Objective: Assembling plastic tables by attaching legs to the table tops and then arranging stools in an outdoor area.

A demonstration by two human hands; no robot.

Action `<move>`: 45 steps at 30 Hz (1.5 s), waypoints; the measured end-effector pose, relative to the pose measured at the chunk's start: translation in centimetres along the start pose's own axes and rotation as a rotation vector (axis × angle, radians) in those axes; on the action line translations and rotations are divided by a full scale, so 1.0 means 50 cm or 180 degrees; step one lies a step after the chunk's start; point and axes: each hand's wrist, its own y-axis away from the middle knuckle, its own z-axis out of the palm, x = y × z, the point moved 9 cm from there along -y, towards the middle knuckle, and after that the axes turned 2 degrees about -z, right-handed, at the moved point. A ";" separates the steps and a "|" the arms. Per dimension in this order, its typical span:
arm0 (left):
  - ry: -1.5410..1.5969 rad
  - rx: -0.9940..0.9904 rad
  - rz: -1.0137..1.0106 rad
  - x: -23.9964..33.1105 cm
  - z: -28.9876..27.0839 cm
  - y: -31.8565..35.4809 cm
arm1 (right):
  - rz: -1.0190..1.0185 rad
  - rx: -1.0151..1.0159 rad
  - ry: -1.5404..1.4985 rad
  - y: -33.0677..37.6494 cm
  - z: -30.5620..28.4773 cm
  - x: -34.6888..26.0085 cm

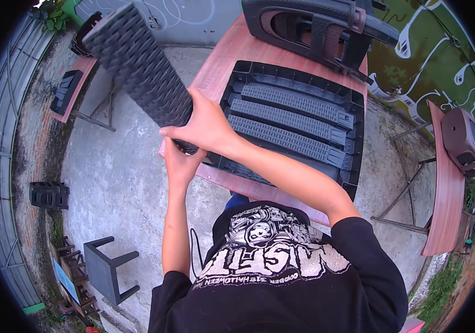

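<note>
Both my hands are around the near end of a long dark grey plastic furniture leg (143, 69) with a woven pattern. It is raised at a slant, its far end pointing up and left. My right hand (207, 125) closes around its side, thumb pointing left. My left hand (183, 161) grips the lower end from below; part of that end is hidden by the fingers. Under my right forearm lies a dark upturned tabletop (298, 71) with a raised rim. Three woven-pattern legs (287, 119) lie side by side in it.
The reddish table (223, 55) also bears large dark chair-like parts (309, 33) at its far end. A side table (443, 205) with a brown plastic piece (462, 141) stands right. At left are a narrow table (79, 91) and a small dark table (101, 272) tipped on the concrete floor.
</note>
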 end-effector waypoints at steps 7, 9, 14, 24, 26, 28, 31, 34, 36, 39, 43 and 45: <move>0.0250 -0.0017 -0.0266 -0.138 0.018 0.031 | 0.0004 -0.0332 0.0161 0.034 0.048 0.095; 0.0182 -0.0040 -0.0331 -0.159 0.020 0.033 | -0.0005 -0.0247 0.0260 0.040 0.045 0.113; 0.0164 -0.0164 -0.0217 -0.150 0.019 0.035 | -0.0017 -0.0298 0.0167 0.044 0.047 0.104; 0.0513 -0.0072 -0.0291 -0.164 0.008 0.036 | -0.0133 -0.0354 0.0173 0.042 0.064 0.106; 0.0465 -0.0119 -0.0276 -0.164 0.022 0.035 | -0.0197 -0.0398 0.0271 0.039 0.051 0.106; 0.0520 -0.0092 -0.0216 -0.161 0.034 0.046 | -0.0151 -0.0503 0.0273 0.042 0.049 0.111; 0.0589 -0.0118 -0.0125 -0.154 0.034 0.049 | -0.0321 -0.0425 0.0529 0.053 0.051 0.104; 0.0435 -0.0260 -0.0129 -0.168 0.023 0.041 | -0.0504 -0.0182 0.0520 0.058 0.057 0.096; 0.0262 -0.0358 -0.0153 -0.182 0.018 0.038 | -0.0401 -0.0238 0.0528 0.054 0.066 0.099; 0.0231 -0.0377 -0.0149 -0.162 0.021 0.029 | -0.0307 -0.0218 0.0534 0.047 0.074 0.112; 0.0414 -0.0317 0.0064 -0.146 0.011 0.025 | -0.0241 -0.0217 0.0526 0.047 0.077 0.111; 0.0344 -0.0425 0.0014 -0.155 0.010 0.027 | -0.0367 -0.0092 0.0591 0.056 0.073 0.107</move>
